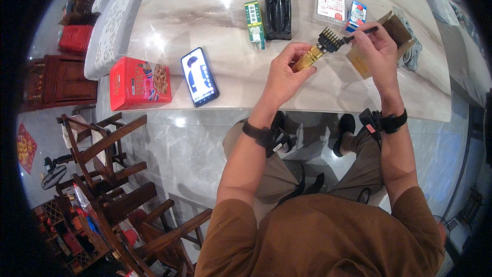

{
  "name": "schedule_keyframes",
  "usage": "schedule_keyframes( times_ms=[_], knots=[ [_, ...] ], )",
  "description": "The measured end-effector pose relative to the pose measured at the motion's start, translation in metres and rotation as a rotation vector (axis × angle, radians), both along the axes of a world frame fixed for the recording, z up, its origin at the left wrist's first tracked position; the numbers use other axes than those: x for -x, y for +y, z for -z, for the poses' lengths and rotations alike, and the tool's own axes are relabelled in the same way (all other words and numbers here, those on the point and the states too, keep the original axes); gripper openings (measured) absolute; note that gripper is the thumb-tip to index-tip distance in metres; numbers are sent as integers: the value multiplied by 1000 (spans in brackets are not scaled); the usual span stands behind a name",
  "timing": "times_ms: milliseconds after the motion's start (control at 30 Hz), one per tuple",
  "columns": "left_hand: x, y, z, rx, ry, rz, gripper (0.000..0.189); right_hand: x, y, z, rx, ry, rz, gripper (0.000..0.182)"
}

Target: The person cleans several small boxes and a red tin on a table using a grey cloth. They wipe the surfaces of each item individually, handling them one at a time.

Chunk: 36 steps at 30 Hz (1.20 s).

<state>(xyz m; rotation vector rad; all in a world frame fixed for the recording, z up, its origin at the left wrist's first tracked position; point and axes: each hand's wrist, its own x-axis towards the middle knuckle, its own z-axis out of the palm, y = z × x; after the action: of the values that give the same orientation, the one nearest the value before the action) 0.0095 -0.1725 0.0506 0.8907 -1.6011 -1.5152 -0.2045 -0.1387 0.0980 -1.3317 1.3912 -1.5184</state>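
Note:
My left hand (289,70) is closed around the gold body of a hair clipper (308,58), its head tilted up and to the right. A black comb guard (329,40) sits at the clipper's head. Between thumb and fingers of my right hand (378,48) is a small black cleaning brush (359,35), its bristle end at the right side of the guard. Whether the bristles touch the guard is hard to tell. Just behind my right hand stands an open cardboard box (396,32), partly covered by that hand.
On the marble-patterned table (230,80) lie a lit smartphone (199,77), a red mixed-nuts tin (140,84), a green-and-white carton (254,24), a black plastic tray (278,12), a clear plastic case (330,5) and a small blue carton (356,15). Grey cable (412,54) lies beside the cardboard box. Wooden chairs (111,150) stand left.

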Motion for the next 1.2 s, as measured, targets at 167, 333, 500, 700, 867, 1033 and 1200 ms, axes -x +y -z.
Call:
schedule_keyframes(
  times_ms=[167, 333, 500, 700, 867, 1033, 1200],
  knots=[
    [0, -1, 4, 2, 7, -19, 43, 5, 2, -3, 7, 22, 120, 11],
    [0, -2, 1, -73, 40, -6, 44, -7, 6, -1, 98, -54, -18, 13],
    [0, -2, 1, -100, 95, 10, 44, -8, 6, 0, 89, -16, 31, 15],
    [2, -2, 2, -221, 216, 55, 40, -6, 4, 1, 87, -77, 55, 15],
    [7, 2, -3, -314, 261, 111, 40, -9, 2, 1, 95, -109, 51, 14],
    [12, 5, -3, -366, 282, 158, 40, -12, 2, 4, 128, -76, 69, 14],
    [18, 8, -6, -407, 313, 208, 39, -14, 1, 6, 174, -28, 104, 14]
  ],
)
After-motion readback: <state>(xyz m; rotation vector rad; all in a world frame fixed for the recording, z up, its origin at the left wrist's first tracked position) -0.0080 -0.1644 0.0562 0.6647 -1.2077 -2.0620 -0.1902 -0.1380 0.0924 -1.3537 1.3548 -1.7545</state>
